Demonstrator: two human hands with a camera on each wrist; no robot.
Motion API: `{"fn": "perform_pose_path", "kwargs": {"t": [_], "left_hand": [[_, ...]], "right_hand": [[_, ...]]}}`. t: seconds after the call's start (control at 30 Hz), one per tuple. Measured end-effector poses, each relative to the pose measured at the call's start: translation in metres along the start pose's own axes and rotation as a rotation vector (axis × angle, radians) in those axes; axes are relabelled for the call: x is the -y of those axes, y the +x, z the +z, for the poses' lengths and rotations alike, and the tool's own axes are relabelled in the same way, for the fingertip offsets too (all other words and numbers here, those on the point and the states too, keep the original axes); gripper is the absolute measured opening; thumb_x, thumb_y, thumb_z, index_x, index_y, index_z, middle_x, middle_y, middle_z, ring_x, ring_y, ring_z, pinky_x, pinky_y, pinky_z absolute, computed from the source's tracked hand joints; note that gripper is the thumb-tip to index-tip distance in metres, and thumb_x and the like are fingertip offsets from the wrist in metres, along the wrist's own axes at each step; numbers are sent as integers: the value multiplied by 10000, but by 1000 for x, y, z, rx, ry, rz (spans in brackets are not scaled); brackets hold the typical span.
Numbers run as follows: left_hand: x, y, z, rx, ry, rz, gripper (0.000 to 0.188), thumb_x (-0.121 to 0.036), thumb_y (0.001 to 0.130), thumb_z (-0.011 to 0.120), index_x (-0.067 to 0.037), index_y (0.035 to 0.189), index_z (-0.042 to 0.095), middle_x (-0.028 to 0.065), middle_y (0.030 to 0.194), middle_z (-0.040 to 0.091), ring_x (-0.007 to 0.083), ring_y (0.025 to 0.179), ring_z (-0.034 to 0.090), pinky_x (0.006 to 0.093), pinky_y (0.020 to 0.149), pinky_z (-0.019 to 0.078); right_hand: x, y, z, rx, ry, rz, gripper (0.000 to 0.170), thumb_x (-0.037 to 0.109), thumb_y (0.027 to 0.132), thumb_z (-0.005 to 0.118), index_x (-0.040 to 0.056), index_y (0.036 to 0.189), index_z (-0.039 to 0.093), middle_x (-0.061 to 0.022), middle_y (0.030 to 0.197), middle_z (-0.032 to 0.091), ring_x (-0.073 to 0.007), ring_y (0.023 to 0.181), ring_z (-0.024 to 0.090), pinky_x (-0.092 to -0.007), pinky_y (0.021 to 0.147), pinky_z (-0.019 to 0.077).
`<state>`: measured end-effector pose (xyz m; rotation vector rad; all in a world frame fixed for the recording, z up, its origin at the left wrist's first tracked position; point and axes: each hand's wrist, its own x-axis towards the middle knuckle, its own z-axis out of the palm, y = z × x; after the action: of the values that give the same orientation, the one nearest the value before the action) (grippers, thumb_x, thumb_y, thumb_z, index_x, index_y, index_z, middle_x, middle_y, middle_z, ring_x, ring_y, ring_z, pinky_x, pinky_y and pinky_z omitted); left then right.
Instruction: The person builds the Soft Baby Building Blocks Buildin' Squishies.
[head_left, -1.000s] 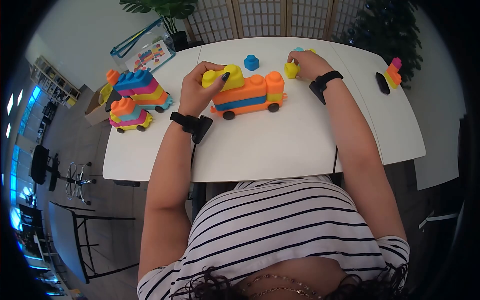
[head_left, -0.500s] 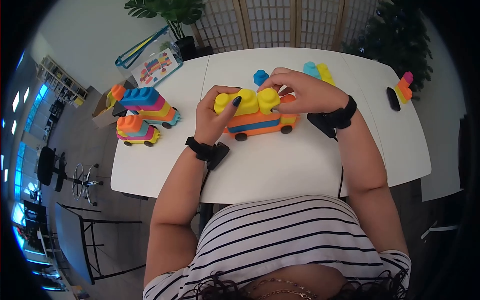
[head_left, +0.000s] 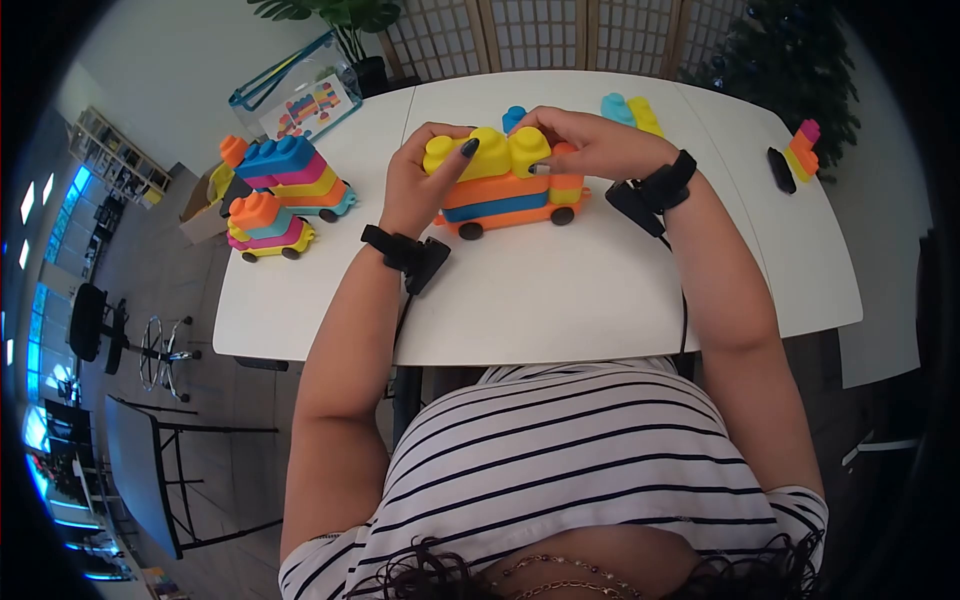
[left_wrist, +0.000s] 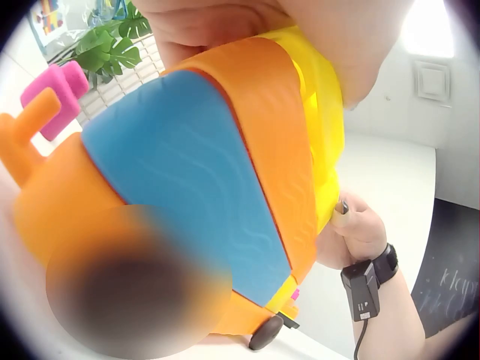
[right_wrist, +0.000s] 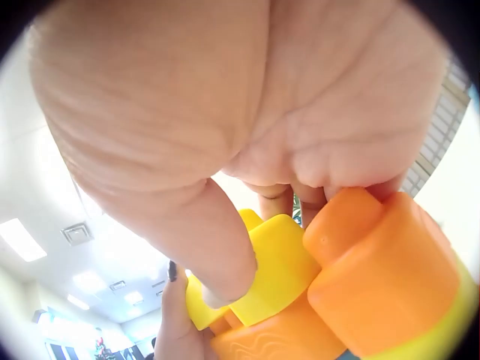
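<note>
A toy vehicle of orange, blue and yellow building blocks (head_left: pixel 495 209) stands on dark wheels in front of me. My left hand (head_left: pixel 412 188) grips a longer yellow block (head_left: pixel 484 156) at the vehicle's left end, thumb across its near side. My right hand (head_left: pixel 610 148) pinches a small yellow block (head_left: pixel 528 154) over the orange layer, right beside the longer one. In the right wrist view the thumb presses the small yellow block (right_wrist: pixel 279 266), next to an orange block (right_wrist: pixel 386 277). The left wrist view has the vehicle's blue block (left_wrist: pixel 176 165) up close.
Two more block vehicles (head_left: pixel 275 228) stand on the left of the white table (head_left: pixel 540 310). A blue block (head_left: pixel 514 116), a light blue block (head_left: pixel 617 108) and a yellow block (head_left: pixel 645 116) lie at the back. A pink, yellow and orange stack (head_left: pixel 803 150) and a black object (head_left: pixel 781 171) are far right.
My right hand has brought the small yellow block from the table's back right leftward onto the vehicle, beside the longer yellow block. My left hand keeps its grip.
</note>
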<state>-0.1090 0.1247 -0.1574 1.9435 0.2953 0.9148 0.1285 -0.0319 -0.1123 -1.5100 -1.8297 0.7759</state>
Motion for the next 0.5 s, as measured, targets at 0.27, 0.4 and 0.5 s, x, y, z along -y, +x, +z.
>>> {"fn": "perform_pose_path", "kwargs": {"t": [0.27, 0.4, 0.5], "left_hand": [[13, -5, 4, 32, -74, -33, 225, -148, 992, 770, -55, 1181, 690, 60, 1203, 750, 107, 1048, 683, 249, 912, 553], [18, 4, 2, 86, -163, -52, 206, -111, 993, 741, -55, 1182, 680, 78, 1249, 747, 125, 1119, 678, 287, 989, 542], [25, 7, -1, 136, -183, -32, 210, -100, 985, 723, -52, 1186, 687, 75, 1248, 749, 140, 1107, 686, 304, 1006, 538]], "right_hand": [[-20, 13, -24, 23, -22, 48, 437, 100, 1014, 685, 94, 1432, 560, -71, 1358, 641, -182, 1280, 614, -320, 1096, 482], [-60, 52, -62, -142, 198, 119, 446, 179, 1003, 710, 127, 1435, 614, -98, 1323, 665, -217, 1223, 637, -341, 1072, 505], [-77, 71, -37, -154, -294, -80, 427, 101, 985, 695, 146, 1408, 656, -90, 1375, 651, -240, 1303, 605, -368, 1124, 483]]}}
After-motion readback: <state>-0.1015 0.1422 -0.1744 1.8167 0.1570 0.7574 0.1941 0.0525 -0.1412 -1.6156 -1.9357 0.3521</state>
